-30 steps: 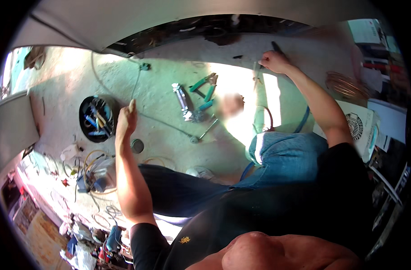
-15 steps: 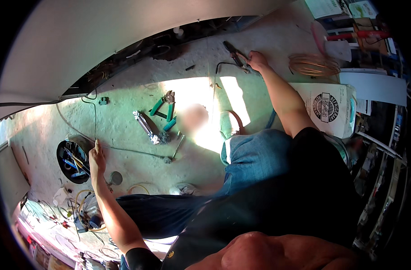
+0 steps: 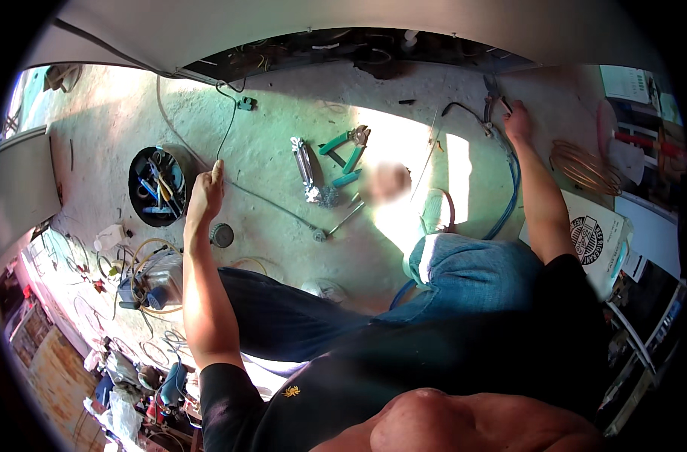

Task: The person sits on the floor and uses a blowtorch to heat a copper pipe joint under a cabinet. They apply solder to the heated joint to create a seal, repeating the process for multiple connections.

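My left hand is closed on a thin dark cord, which runs up to the underside of a large pale panel. At the far right, my right hand is closed round the handles of dark-jawed pliers. Beside the pliers, a black lead curves across the floor, and a blue hose trails back toward my knee. Whether the pliers grip the lead cannot be made out. Between my hands lie green-handled cutters and a shiny metal tool.
A black tub of tools stands by my left hand, near a round grey can. A grey cable crosses the floor. Coiled copper tube and a white box lie at the right. The panel overhangs the far side.
The whole view has swung left, so the floor items sit further right and higher. My left hand keeps the cord; my right hand keeps the pliers, slightly further right of the cutters.
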The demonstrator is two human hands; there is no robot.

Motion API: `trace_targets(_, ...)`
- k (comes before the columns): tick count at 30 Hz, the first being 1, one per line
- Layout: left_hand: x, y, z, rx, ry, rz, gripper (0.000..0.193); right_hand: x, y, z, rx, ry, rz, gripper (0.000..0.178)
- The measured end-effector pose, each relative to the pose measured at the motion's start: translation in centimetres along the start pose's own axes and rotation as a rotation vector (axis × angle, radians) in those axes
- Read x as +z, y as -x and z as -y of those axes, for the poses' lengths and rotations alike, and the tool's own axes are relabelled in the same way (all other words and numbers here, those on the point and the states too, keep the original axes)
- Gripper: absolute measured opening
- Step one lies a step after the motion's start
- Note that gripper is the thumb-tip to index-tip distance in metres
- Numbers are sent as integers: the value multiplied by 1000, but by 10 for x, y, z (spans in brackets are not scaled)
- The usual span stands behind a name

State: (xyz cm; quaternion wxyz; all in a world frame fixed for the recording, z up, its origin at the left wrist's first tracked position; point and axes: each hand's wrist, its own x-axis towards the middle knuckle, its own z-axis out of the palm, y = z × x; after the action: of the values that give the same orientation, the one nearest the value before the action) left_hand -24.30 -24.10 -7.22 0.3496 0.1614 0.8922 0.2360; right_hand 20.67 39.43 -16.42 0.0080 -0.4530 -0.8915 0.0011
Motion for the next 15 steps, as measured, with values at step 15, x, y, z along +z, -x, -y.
trace_targets(15, 3, -12, 7, 35, -12, 36, 70, -103, 83, 37, 205, -888, 47, 23)
